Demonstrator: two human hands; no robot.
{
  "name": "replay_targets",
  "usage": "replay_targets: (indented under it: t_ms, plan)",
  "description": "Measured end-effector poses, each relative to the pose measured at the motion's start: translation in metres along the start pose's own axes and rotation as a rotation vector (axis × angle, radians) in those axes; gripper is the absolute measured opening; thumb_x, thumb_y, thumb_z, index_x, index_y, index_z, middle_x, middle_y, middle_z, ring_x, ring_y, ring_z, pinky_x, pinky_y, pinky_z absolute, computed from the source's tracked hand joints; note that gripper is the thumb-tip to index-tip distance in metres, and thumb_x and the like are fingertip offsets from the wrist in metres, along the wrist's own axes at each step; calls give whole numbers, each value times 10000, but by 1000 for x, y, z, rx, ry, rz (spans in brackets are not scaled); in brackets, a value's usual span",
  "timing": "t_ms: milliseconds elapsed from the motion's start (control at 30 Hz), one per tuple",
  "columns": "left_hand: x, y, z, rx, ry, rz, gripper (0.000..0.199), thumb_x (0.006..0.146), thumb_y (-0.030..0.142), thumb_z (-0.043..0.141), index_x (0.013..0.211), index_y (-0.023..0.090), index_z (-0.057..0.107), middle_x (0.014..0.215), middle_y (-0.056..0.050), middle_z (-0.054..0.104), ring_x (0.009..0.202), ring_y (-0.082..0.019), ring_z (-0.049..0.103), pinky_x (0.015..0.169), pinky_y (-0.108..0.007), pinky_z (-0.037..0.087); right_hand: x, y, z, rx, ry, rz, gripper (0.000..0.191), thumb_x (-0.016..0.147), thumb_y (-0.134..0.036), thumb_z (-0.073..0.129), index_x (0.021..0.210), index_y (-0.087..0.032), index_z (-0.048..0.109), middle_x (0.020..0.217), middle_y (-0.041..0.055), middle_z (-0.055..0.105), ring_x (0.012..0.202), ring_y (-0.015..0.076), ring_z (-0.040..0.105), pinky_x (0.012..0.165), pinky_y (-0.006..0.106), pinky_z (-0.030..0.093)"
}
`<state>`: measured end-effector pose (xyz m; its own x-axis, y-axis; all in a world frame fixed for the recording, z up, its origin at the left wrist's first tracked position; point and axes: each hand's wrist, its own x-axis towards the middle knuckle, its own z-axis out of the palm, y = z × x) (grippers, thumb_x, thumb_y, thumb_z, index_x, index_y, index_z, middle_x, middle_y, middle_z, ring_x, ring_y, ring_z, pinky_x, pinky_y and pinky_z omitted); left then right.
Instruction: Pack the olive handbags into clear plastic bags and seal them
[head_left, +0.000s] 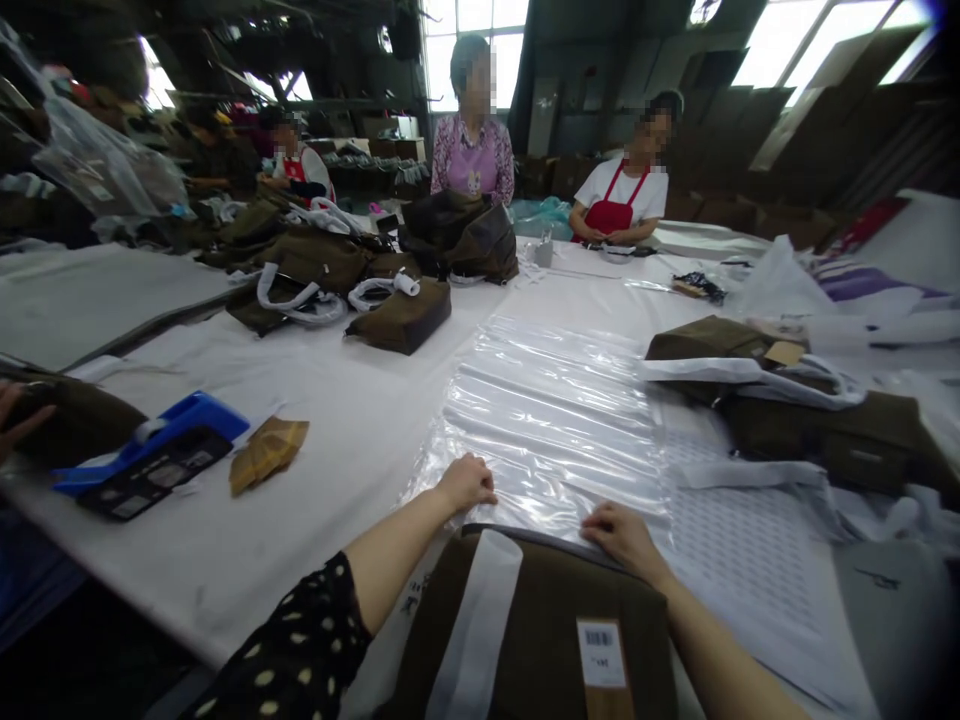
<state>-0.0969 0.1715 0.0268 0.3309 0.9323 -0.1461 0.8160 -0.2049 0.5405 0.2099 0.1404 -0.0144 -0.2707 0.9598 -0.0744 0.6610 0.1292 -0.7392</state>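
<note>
A clear plastic bag [555,400] lies flat on the white table, its near edge by my hands. My left hand [469,483] is closed, its curled fingers on the near left part of the plastic. At the near right edge, my right hand [619,530] is closed in a pinch on the plastic, close to the rim of an olive-brown handbag [555,620]. That handbag stands right in front of me between my forearms. White wrapping covers its strap [480,610], and a barcode tag [602,655] hangs on its front.
Other olive handbags [832,430] with wrapped handles lie at right on printed sheets. More are piled [405,315] at the back left. A blue tape dispenser [161,445] and brown tags [268,452] lie left. A co-worker's hand [19,415] shows at far left; people stand across the table.
</note>
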Motion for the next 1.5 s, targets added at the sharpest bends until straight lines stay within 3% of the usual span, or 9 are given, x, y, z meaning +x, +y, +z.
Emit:
replay_targets:
  t_ms: [167, 300, 467, 633, 900, 1000, 1167, 1400, 1500]
  plan:
    - [32, -11, -4, 77, -229, -50, 357, 862, 371, 439, 698, 147, 663, 755, -84, 659, 775, -212, 605, 710, -290, 435, 14, -8, -6, -134, -125, 22, 310, 812, -349, 406, 724, -167, 641, 725, 50, 622, 723, 203, 567, 710, 321, 436]
    - [36, -4, -17, 101, -274, -85, 575, 919, 488, 199, 805, 136, 639, 783, -82, 659, 732, -191, 605, 689, -275, 432, 21, -25, -10, -235, -230, -8, 215, 773, -327, 528, 881, -179, 642, 851, 43, 643, 805, 200, 568, 751, 294, 418]
    - [0, 19, -27, 227, -164, -19, 411, 743, 417, 603, 1041, 138, 554, 1024, -115, 603, 879, -245, 576, 747, -321, 443, 20, -44, -23, -362, -274, 7, 264, 882, -244, 380, 825, -181, 630, 794, 43, 664, 745, 174, 601, 692, 259, 409]
    - [-39, 25, -54, 362, -39, 68, 267, 834, 59, 355, 950, 151, 577, 942, -112, 595, 936, -224, 548, 834, -342, 401, 16, -58, -51, -519, -277, 19, 231, 869, -188, 411, 887, -184, 641, 836, 62, 679, 800, 212, 622, 684, 278, 404]
    - [-11, 21, -73, 306, 48, 37, 210, 766, 367, 629, 688, 202, 525, 729, 4, 615, 711, -163, 570, 613, -238, 343, 25, -76, -43, -759, -258, 64, 69, 760, -196, 649, 815, -157, 633, 836, 90, 674, 812, 242, 634, 676, 295, 440]
    - [2, 20, -73, 360, 39, 33, 240, 738, 344, 656, 639, 193, 496, 671, -7, 593, 675, -185, 571, 576, -245, 307, 29, -78, -39, -794, -213, 89, 83, 781, -187, 640, 840, -136, 612, 799, 99, 673, 772, 252, 642, 664, 320, 453]
    - [9, 11, -72, 319, 213, -94, 364, 856, 485, 445, 625, 205, 419, 586, 2, 540, 600, -175, 551, 568, -244, 305, 31, -83, -45, -710, -31, 86, 367, 779, -527, 616, 902, -186, 564, 793, 71, 660, 803, 255, 629, 660, 291, 435]
    - [-15, -11, -65, 395, 320, -199, 217, 867, 312, 385, 685, 214, 452, 645, -24, 562, 623, -212, 552, 554, -265, 270, -1, -37, -80, -443, 440, 250, 182, 881, -202, 389, 768, -181, 530, 790, 70, 603, 739, 186, 566, 637, 269, 392]
    - [-21, -10, -71, 44, 455, -339, 229, 803, 286, 495, 599, 199, 432, 538, 7, 467, 530, -168, 462, 521, -255, 250, -10, -21, -87, -229, 635, 318, 270, 901, -291, 293, 828, -182, 529, 662, 53, 548, 630, 186, 532, 572, 292, 423]
